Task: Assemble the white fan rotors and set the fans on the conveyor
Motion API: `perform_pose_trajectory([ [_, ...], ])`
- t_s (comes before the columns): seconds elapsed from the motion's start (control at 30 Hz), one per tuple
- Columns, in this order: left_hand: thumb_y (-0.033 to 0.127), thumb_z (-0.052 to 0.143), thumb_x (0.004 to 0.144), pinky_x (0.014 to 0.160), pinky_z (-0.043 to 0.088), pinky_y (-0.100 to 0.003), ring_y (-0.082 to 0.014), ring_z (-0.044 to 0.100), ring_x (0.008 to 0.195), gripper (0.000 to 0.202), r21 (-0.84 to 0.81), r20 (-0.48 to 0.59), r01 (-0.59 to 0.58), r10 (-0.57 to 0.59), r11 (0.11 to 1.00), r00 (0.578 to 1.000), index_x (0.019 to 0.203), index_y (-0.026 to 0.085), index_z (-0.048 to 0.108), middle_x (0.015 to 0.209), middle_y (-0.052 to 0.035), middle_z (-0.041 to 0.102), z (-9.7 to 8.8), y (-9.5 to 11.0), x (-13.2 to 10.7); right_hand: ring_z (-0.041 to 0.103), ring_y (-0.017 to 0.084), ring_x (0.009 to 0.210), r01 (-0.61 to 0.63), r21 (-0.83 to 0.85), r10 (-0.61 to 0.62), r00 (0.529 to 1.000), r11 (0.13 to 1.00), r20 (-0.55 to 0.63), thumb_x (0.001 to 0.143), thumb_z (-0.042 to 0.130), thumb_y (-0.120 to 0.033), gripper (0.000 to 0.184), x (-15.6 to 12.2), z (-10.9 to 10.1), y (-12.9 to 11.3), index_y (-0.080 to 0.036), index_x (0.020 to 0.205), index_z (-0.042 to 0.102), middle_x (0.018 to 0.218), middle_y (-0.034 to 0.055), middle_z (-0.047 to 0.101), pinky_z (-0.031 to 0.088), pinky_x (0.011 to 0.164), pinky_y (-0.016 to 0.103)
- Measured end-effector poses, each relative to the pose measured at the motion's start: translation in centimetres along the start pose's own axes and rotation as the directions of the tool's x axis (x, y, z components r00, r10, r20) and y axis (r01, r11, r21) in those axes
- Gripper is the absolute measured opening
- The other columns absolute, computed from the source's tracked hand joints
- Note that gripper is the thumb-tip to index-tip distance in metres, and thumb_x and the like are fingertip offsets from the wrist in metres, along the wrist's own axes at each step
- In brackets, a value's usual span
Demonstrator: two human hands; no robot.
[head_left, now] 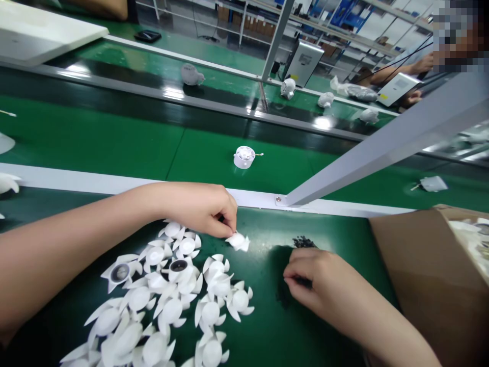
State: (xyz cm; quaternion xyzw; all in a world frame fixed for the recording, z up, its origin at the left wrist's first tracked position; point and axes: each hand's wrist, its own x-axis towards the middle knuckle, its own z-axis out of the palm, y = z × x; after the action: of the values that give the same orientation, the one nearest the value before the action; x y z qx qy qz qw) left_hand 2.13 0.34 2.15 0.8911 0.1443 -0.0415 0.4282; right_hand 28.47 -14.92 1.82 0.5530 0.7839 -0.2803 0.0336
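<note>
My left hand (pixel 210 209) pinches a small white fan blade wheel (pixel 239 242) by its edge, just above the green bench. Below and to the left of that hand lies a loose heap of similar white fan blade wheels (pixel 170 311); most rest hub up, and a few show a dark ring inside. My right hand (pixel 319 278) is closed, thumb against fingertips, low over the bench; whatever sits in the pinch is hidden or too small to name. Right behind it is a little pile of tiny black pieces (pixel 303 242), partly covered by the hand.
A cardboard box (pixel 412 265) with white parts stands at the right. Beyond a white rail (pixel 260 199), a green conveyor belt (pixel 133 148) carries a white fan housing (pixel 244 157). A slanted metal post (pixel 367 142) crosses the right side. Another person handles a white box farther back.
</note>
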Motion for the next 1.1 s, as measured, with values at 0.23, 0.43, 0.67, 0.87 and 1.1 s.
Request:
perform_pose_trajectory([
  [0.23,0.042,0.058,0.092,0.058,0.039,-0.024,-0.0110,0.058,0.063,0.030,-0.035,-0.053,0.140,-0.142,0.990,0.989,0.078,0.021,0.073,0.074,0.0009,0.068,0.3,-0.6,0.4,0.053,0.017,0.057,0.071,-0.327,-0.165,0.949,0.942,-0.270,0.073,0.057,-0.003,0.021,0.2,2.0,-1.1,-0.019,0.060,0.054,0.063,0.0012,0.055,0.037,0.058,0.031],
  [0.43,0.057,0.076,0.076,0.059,0.040,-0.022,-0.0122,0.058,0.074,0.047,-0.007,-0.194,0.067,-0.067,0.998,0.979,0.108,0.024,0.066,0.096,0.0012,0.067,0.9,0.6,0.5,0.052,0.016,0.066,0.065,-0.203,-0.124,0.949,0.977,-0.291,0.077,0.052,-0.006,0.013,1.4,1.5,-0.9,-0.018,0.072,0.053,0.073,0.0017,0.055,0.038,0.062,0.030],
  [0.67,0.022,0.070,0.085,0.075,0.044,-0.023,-0.0120,0.065,0.090,0.008,0.088,-0.120,-0.144,0.154,0.986,0.981,0.093,0.025,0.073,0.102,0.0037,0.071,2.9,0.9,1.2,0.048,0.013,0.068,0.115,0.043,-0.092,0.930,0.992,-0.356,0.085,0.049,-0.011,0.010,1.4,0.9,-1.4,-0.020,0.080,0.052,0.077,-0.0002,0.053,0.038,0.063,0.028],
  [0.87,0.012,0.068,0.080,0.075,0.047,-0.023,-0.0129,0.067,0.092,0.025,0.094,-0.128,-0.186,0.197,0.978,0.972,0.100,0.026,0.073,0.106,0.0036,0.072,2.8,0.9,1.1,0.049,0.011,0.067,0.158,0.150,-0.087,0.914,0.976,-0.397,0.085,0.052,-0.012,0.010,1.7,0.8,-1.1,-0.020,0.081,0.052,0.078,-0.0010,0.053,0.039,0.061,0.026],
  [1.1,0.014,0.062,0.091,0.079,0.046,-0.027,-0.0137,0.067,0.103,0.022,0.181,-0.067,-0.316,0.332,0.931,0.941,0.100,0.030,0.074,0.117,0.0072,0.073,3.7,0.6,1.5,0.050,0.011,0.066,0.167,0.137,-0.101,0.914,0.976,-0.393,0.084,0.051,-0.011,0.010,2.2,0.7,-1.0,-0.019,0.079,0.053,0.077,-0.0004,0.054,0.040,0.060,0.026],
])
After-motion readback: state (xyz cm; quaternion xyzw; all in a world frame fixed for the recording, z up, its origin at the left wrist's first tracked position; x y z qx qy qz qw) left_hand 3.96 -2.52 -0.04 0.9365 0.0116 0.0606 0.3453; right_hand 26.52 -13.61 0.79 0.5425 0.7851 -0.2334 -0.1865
